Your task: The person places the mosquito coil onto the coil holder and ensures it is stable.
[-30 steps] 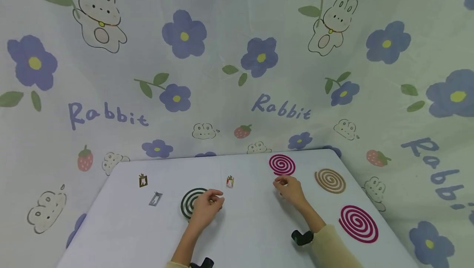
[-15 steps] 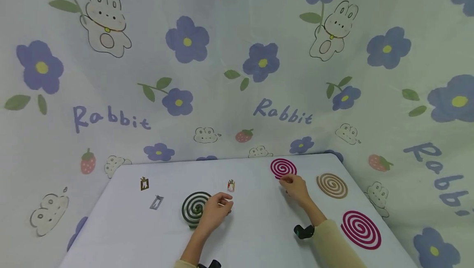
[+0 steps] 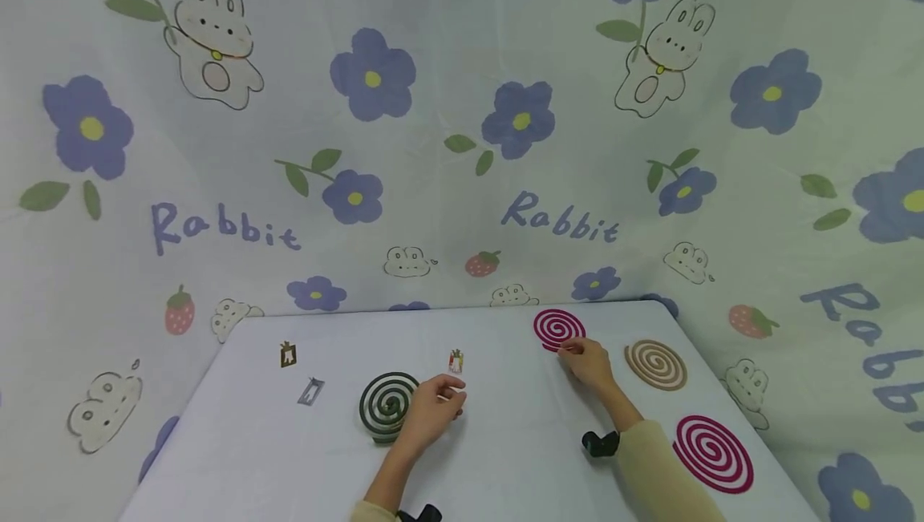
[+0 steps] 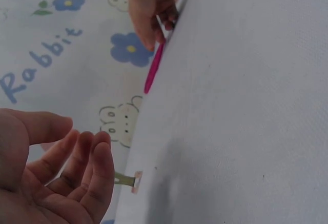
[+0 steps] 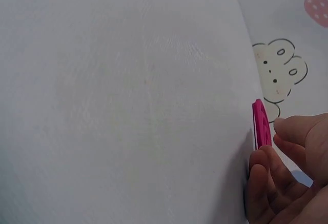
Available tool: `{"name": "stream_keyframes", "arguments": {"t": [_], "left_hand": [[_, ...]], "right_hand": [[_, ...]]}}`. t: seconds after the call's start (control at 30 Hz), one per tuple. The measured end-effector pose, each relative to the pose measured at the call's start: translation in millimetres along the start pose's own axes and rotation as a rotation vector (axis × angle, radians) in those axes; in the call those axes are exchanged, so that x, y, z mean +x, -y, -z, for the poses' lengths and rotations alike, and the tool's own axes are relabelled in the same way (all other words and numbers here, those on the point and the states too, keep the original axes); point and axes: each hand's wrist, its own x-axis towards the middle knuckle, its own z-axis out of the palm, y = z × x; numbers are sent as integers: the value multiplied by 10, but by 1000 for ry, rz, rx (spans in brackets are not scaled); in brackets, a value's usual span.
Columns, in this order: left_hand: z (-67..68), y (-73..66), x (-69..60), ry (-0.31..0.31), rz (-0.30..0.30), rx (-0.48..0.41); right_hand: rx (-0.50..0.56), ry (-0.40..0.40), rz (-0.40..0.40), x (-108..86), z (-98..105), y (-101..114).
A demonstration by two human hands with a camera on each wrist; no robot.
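In the head view my left hand (image 3: 431, 413) hovers beside the dark green coil (image 3: 373, 407), fingers loosely bent and nothing between them; the left wrist view shows a gap between thumb and fingers of that hand (image 4: 66, 172). My right hand (image 3: 588, 362) is at the lower right edge of the far magenta coil (image 3: 554, 328). In the right wrist view the magenta coil (image 5: 261, 124) stands by the thumb and fingers of the right hand (image 5: 292, 167); whether they pinch it, I cannot tell. A small colourful charm (image 3: 455, 362) lies beyond my left hand.
A tan coil (image 3: 656, 365) and a second magenta coil (image 3: 713, 455) lie along the right side of the white table (image 3: 238, 458). On the left are a bronze piece (image 3: 288, 354) and a silver piece (image 3: 310, 391). A patterned cloth (image 3: 433, 185) hangs behind.
My left hand has shifted right, uncovering more of the green coil. My right hand has moved slightly right, against the far magenta coil's lower edge. The head view has tilted a little.
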Motion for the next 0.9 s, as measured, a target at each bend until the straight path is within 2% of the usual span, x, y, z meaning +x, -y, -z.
{"name": "stream_keyframes", "arguments": {"t": [0.2, 0.5, 0.7, 0.9], "left_hand": [[-44, 13, 2, 4, 13, -9], [-94, 57, 27, 14, -3, -57], [-125, 68, 60, 25, 1, -42], [-130, 83, 41, 30, -7, -27]], "right_hand": [[-12, 3, 9, 37, 6, -49], [-60, 10, 25, 69, 9, -61], [-96, -7, 23, 92, 24, -46], [-117, 26, 10, 93, -11, -76]]}}
